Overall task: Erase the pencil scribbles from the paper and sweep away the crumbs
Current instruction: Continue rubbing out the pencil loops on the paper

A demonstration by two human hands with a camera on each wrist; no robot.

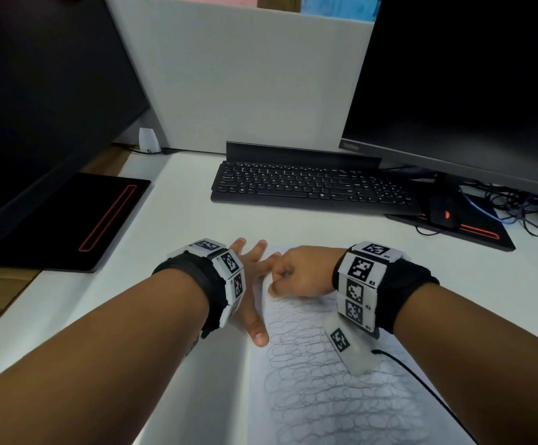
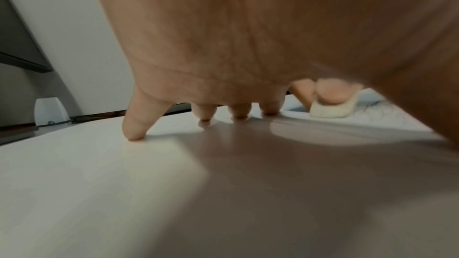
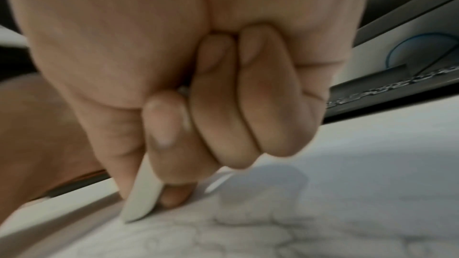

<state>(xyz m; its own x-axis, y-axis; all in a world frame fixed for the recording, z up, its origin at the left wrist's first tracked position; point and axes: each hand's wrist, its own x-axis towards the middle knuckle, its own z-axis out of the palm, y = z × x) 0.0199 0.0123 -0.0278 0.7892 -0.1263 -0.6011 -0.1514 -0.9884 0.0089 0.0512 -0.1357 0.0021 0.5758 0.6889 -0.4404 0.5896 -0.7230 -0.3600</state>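
Note:
A white sheet of paper (image 1: 341, 396) covered with looping pencil scribbles (image 1: 312, 380) lies on the white desk in front of me. My left hand (image 1: 251, 284) is spread flat, its fingertips (image 2: 134, 134) pressing down at the paper's left edge. My right hand (image 1: 296, 274) pinches a white eraser (image 3: 141, 201) between thumb and fingers, its lower end touching the paper near the top left corner. In the left wrist view the eraser (image 2: 330, 110) shows under my right fingers. No crumbs are visible.
A black keyboard (image 1: 309, 187) lies beyond the paper, with a mouse (image 1: 442, 213) on a pad and tangled cables (image 1: 512, 203) at the right. Two dark monitors (image 1: 470, 75) flank the desk; a black pad (image 1: 78, 220) lies at the left. A white partition (image 1: 245, 75) stands behind.

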